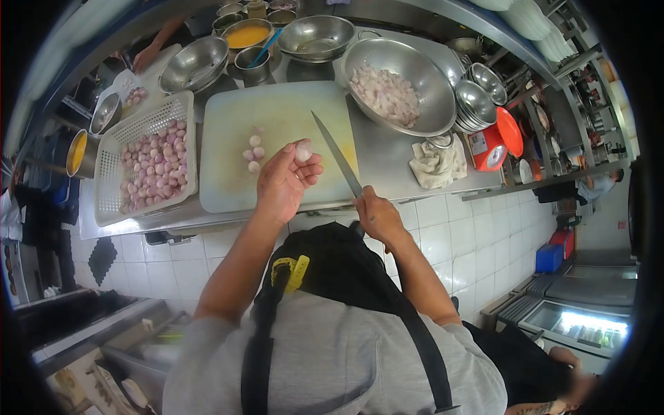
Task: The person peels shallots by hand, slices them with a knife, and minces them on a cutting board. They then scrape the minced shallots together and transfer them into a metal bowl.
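Note:
Above the cutting board (228, 138), my left hand (287, 178) holds a peeled shallot (303, 150) between thumb and fingers, palm turned up. My right hand (379, 216) is wrapped round the handle of a long kitchen knife (337, 153), its blade pointing away from me over the board's right part. Several peeled shallots (255, 153) lie on the board just left of my left hand. A white plastic basket (106, 181) full of shallots (155, 169) stands left of the board. To the right, a large steel bowl (434, 90) contains chopped shallots (386, 93).
A crumpled cloth (438, 162) and a red kitchen scale (490, 149) are at the right, beside stacked steel bowls (476, 104). Behind the board stand steel bowls (316, 38) and a pot with a blue-handled utensil (266, 48). Another person's hand (145, 59) shows at the far left.

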Tool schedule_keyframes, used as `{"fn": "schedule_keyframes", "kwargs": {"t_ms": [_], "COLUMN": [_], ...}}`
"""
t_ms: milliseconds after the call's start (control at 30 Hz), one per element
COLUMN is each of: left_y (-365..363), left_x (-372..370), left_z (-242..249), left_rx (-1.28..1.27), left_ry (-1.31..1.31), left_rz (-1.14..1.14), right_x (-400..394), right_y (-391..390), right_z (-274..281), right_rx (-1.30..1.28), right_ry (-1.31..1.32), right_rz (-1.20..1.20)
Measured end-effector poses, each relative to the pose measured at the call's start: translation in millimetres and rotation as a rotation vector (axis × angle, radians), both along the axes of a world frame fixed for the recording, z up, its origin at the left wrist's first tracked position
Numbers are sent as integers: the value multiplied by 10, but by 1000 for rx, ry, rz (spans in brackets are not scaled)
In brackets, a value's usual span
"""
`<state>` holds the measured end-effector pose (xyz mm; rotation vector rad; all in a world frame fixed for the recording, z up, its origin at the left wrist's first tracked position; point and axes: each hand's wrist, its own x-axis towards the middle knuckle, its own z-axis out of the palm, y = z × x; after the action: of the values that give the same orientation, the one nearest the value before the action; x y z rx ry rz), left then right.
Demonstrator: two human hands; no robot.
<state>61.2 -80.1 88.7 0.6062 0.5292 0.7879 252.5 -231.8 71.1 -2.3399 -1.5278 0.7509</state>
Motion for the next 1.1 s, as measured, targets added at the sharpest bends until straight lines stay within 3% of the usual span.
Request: {"fn": "schedule_keyframes", "kwargs": {"t_ms": [167, 367, 667, 1100], "left_y": [-81, -173, -209, -313], "left_x": [-60, -76, -162, -217], "left_z": [209, 293, 574, 745], "left_rx": [-46, 78, 78, 88], "left_ry": [-66, -60, -447, -597], "left_rz": [-31, -9, -177, -234], "right_x": [-6, -8, -3, 0], "right_y": [-7, -5, -4, 23], "right_z": [-4, -2, -15, -34], "right_rx": [10, 4, -12, -74], "right_ry": [-12, -25, -16, -34], "right_rz": [11, 8, -7, -14]}}
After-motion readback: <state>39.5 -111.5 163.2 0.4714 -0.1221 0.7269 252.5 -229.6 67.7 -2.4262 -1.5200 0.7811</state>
